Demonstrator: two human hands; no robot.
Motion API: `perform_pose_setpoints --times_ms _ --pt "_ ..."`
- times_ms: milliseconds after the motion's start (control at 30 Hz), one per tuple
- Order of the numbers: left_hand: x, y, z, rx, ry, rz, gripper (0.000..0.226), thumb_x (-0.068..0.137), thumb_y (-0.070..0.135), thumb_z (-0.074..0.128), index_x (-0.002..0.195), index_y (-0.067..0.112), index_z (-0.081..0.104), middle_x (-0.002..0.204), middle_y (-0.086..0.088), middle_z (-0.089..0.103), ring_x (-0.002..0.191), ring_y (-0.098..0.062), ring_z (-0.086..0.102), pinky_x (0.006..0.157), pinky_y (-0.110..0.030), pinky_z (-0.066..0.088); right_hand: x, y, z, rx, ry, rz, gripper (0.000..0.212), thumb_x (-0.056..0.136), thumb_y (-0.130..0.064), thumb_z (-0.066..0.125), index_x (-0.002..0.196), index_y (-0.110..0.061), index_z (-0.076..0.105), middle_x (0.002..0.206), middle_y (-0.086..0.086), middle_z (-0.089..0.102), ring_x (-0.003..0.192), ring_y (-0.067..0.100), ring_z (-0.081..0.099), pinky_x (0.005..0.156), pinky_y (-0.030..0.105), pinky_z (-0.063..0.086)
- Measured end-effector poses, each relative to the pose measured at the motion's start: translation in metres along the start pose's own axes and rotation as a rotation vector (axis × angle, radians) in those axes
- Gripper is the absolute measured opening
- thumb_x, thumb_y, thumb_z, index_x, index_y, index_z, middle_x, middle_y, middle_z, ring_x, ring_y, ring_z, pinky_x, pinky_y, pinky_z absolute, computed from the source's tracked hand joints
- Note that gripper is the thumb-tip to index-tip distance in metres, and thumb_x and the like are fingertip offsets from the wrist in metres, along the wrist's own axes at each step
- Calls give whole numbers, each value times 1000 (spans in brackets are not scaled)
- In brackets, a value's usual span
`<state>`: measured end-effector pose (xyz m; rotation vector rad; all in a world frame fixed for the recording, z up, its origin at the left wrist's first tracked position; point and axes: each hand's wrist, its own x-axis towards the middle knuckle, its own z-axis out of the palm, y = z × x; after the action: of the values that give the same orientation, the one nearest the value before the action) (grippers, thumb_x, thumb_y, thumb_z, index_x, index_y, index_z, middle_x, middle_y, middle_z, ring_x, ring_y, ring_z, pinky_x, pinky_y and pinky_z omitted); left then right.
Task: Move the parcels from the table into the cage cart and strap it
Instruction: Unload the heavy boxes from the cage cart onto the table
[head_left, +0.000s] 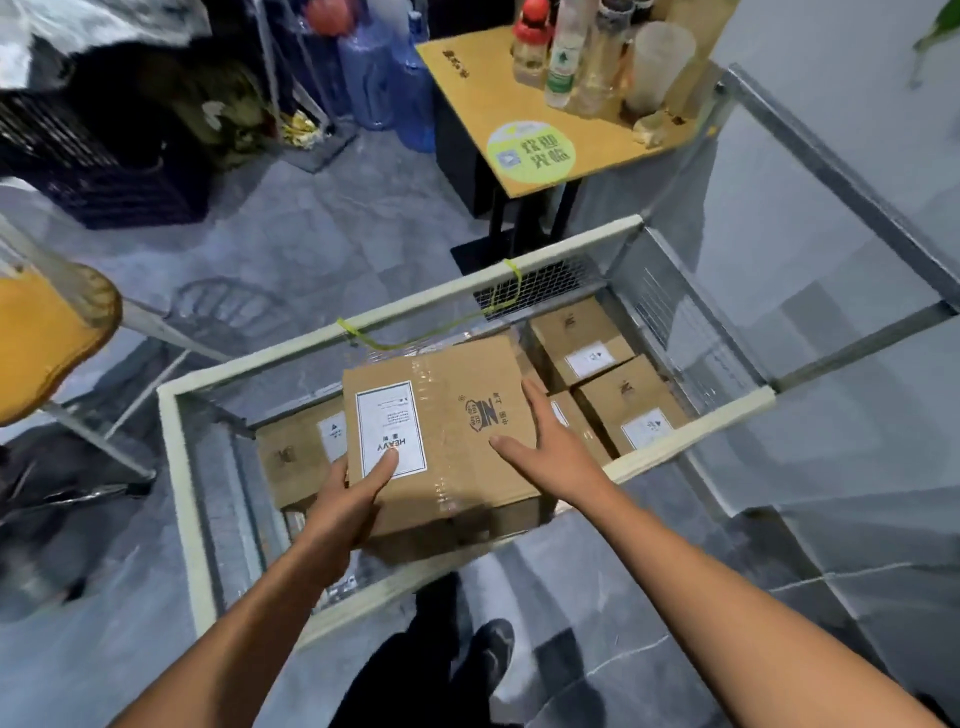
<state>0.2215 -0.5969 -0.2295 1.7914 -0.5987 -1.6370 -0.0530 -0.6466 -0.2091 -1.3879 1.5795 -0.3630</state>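
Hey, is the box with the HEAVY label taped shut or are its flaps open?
Taped shut: the HEAVY box has its top flaps flat, with clear tape along their seam.

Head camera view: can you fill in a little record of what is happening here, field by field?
Held: HEAVY-labelled parcel, over the open-topped cage cart
Left: left hand grips the parcel's near left corner, thumb on its label
Right: right hand lies flat, fingers straight on the parcel's top
In cart: smaller parcels, lower down
Strap: yellow-green strap hangs along the far rim
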Motion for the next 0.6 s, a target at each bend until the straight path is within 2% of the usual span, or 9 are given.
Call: perform_pose_setpoints --times_ms 67,100,133,233,333,433,533,600 --pt "10 -6 6 3 28 -11 55 74 62 80 116 29 64 102 4 79 85 -15 78 64 -34 64 20 5 2 -10 -44 35 96 92 -54 69 164 -41 7 153 -12 52 134 16 54 98 24 36" --pt "14 -9 8 -11 40 -8 52 74 60 80 112 28 65 98 3 80 81 -14 79 61 -33 63 26 7 4 -13 -59 44 96 92 -54 69 164 -42 6 153 -12 53 134 15 54 99 24 36" --pt "18 -10 10 -34 45 -15 51 74 59 80 111 28 66 98 2 80 81 -15 79 63 -36 65 31 8 6 -14 -68 53 96 92 -55 69 163 -43 6 152 -12 53 134 15 54 101 26 37" --pt "31 -13 11 -59 40 -83 55 75 59 83 119 31 66 106 2 80 93 -24 78 83 -53 64 45 12 10 9 -98 109 97 90 -55 69 163 -44 7 156 -11 49 141 16 49 114 35 38" --pt "52 -20 13 -17 73 -97 67 75 61 82 131 30 62 119 0 75 102 -24 75 92 -52 61 62 19 18 -19 -119 133 98 90 -59 67 162 -46 2 157 -11 48 142 18 48 117 42 39" --pt "80 -27 16 42 112 -117 75 73 59 83 137 27 61 123 -2 74 103 -25 74 93 -51 60 87 34 28 -41 -145 154 102 87 -66 65 160 -51 -5 153 -11 53 138 21 53 115 46 42" --pt "115 -40 17 77 118 -148 83 68 62 83 139 26 60 123 -1 74 99 -20 75 81 -39 62 119 57 42 -34 -155 171 106 82 -72 65 158 -53 -6 140 -22 59 129 17 59 107 36 47" --pt "141 -54 17 94 124 -181 85 69 64 82 142 27 58 124 -2 74 100 -23 75 81 -44 64 142 77 53 -33 -188 165 108 83 -72 67 160 -47 -3 146 -20 56 133 17 57 108 36 47"
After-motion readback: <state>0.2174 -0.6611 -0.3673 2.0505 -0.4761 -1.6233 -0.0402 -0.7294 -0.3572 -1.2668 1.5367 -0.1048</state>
